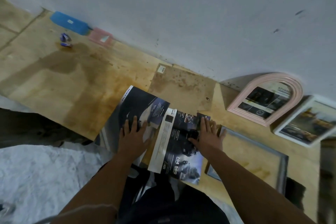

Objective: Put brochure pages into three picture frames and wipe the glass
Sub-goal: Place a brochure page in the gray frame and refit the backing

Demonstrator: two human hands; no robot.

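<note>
While both arms reached forward over the stained wooden table [76, 78], the left hand [133, 133] lay flat with fingers spread on a dark brochure page [140, 103] headed "DOUBLE CAB", holding nothing. The right hand [207, 132] also lay flat and wide, its fingers pressed on a second brochure page [179, 152] that showed "204" and "500" and overlapped the first page's right edge. Just right of that hand, a grey rectangular frame [281, 162] lay on the table with bare wood showing through it. Farther right, a pink arched frame [283, 85] leaned against the white wall [181, 14] with a page already inside, and a white rectangular frame [298, 139], likewise filled, sat beside it. Well apart at the far left, a blue case [70, 22] and a pink square item [101, 37] rested along the wall.
</note>
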